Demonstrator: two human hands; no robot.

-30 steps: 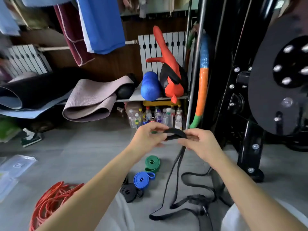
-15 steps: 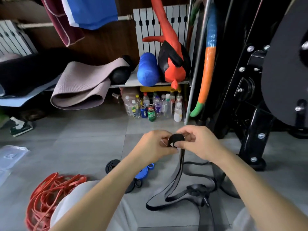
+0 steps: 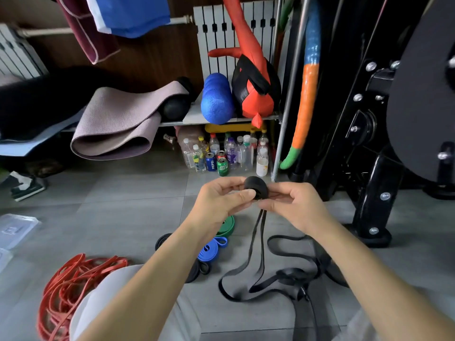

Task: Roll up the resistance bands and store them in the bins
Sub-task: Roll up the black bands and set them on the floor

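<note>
A black resistance band [image 3: 256, 187] is partly wound into a small tight roll held up in front of me. My left hand [image 3: 221, 200] pinches the roll from the left and my right hand [image 3: 293, 205] pinches it from the right. The band's loose tail [image 3: 258, 254] hangs down and lies in loops on the grey floor. Rolled bands lie on the floor under my left forearm: a green one [image 3: 227, 226], a blue one [image 3: 210, 251] and a black one [image 3: 197, 271], partly hidden by the arm.
A tangle of red bands [image 3: 66, 289] lies at lower left beside my knee. Clear plastic bins [image 3: 14, 230] sit at the left edge. Bottles and cans [image 3: 221, 156] stand under a shelf with mats. A black gym machine [image 3: 384, 143] fills the right.
The black band's flat folded end has been wound into a thicker round roll between both hands, and the hanging tail has shortened. The view has tilted down and closer to the floor.
</note>
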